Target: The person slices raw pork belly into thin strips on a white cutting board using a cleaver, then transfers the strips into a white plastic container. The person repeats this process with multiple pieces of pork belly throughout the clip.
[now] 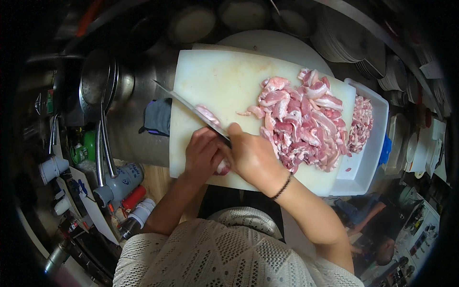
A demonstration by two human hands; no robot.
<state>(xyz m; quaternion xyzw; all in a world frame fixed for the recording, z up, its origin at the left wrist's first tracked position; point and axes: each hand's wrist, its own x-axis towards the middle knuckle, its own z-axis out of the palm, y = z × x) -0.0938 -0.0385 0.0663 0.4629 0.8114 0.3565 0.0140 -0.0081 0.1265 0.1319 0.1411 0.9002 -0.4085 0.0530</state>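
My right hand grips a kitchen knife, its blade pointing to the far left across a white cutting board. Under my left hand, whose fingers are bent beside the blade, a piece of raw meat is pressed to the board. On the blade's far side lies a slice of meat. A large heap of sliced raw meat covers the board's right part. The knife's handle is mostly hidden in my right hand.
At the board's right end sits a white plastic tub with chopped meat. A folded grey cloth lies left of the board. Strainers and stacked plates surround the worktop. Another person is at lower right.
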